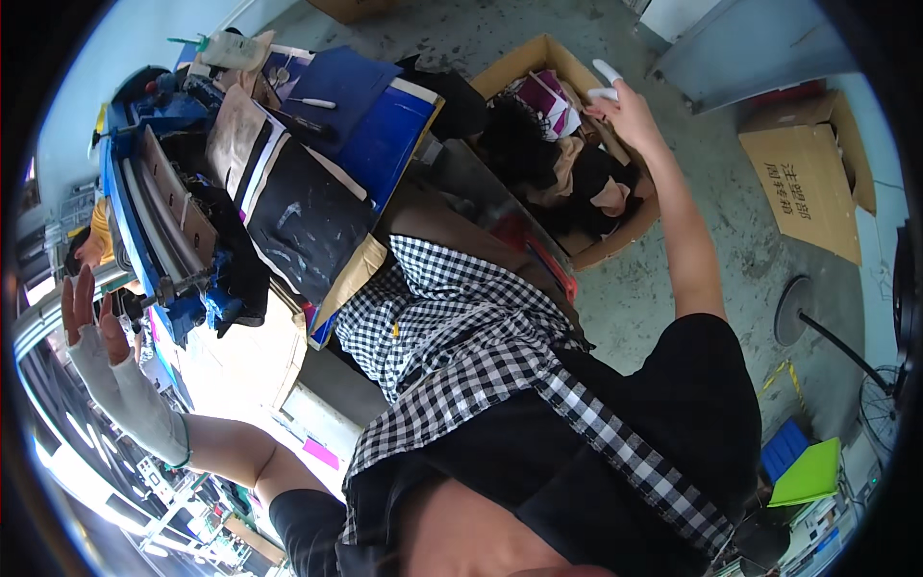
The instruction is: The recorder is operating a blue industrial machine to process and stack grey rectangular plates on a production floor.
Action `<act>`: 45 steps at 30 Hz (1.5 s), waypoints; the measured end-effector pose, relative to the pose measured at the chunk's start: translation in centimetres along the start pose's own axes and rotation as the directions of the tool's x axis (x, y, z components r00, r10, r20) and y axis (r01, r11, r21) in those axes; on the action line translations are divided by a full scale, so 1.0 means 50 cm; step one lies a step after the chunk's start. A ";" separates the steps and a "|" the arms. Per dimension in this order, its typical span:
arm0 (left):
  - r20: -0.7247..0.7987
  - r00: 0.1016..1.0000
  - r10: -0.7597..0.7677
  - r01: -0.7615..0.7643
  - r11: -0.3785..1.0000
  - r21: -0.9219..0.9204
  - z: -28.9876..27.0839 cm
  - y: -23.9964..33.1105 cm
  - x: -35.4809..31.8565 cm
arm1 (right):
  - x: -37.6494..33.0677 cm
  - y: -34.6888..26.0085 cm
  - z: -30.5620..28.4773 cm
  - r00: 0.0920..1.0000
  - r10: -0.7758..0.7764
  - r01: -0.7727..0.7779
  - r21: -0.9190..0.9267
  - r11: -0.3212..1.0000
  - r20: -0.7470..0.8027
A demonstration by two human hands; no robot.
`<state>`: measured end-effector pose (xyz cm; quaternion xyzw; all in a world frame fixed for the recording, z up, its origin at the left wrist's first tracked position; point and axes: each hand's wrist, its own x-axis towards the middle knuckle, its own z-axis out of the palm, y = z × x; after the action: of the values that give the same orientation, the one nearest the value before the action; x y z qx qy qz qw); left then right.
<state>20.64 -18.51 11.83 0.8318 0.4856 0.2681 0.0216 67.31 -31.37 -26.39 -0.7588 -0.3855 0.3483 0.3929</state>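
My left hand (120, 389), in a white glove that leaves the fingertips bare, is raised at the far left beside a blue machine or fixture (144, 192). Its fingers are apart and hold nothing I can see. My right hand (627, 120) reaches out over the far right rim of a cardboard box (630, 223). White covers sit on two of its fingers, which stretch out with nothing visible in them. Inside the box lie black, tan and purple-and-white scraps (567, 163). A black-and-white checked apron (461, 327) covers my lap.
A work surface holds a blue sheet (341, 101), a stained black pad (312, 207), a pen-like white tool (312, 103) and a clear squeeze bottle (229, 50). Another cardboard box (803, 178) stands at the right, near a round-based stand (792, 310). A green panel (806, 473) is at lower right.
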 end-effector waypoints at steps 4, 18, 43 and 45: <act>-0.005 1.000 -0.007 0.007 1.000 -0.003 0.006 0.000 -0.007 | -0.016 0.085 0.059 0.998 -0.032 0.024 -0.149 0.989 -0.050; -0.047 0.999 0.007 -0.008 0.999 -0.033 0.026 0.000 0.017 | -0.121 0.055 0.104 0.960 0.157 -0.145 0.071 0.987 -0.231; -0.245 0.697 -0.674 0.268 0.561 -0.783 0.083 -0.379 -0.310 | -0.161 -0.812 0.339 0.315 -0.943 0.865 0.442 0.239 -0.106; 0.143 0.726 -0.673 0.279 0.098 -0.955 0.151 -0.405 -0.341 | -0.199 -0.909 0.392 0.222 -0.973 0.895 0.409 0.176 -0.067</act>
<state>1.48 -20.08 -7.88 0.3824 0.4714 0.6104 0.5089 32.29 -15.58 6.37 -0.2304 -0.7364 0.1739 0.6119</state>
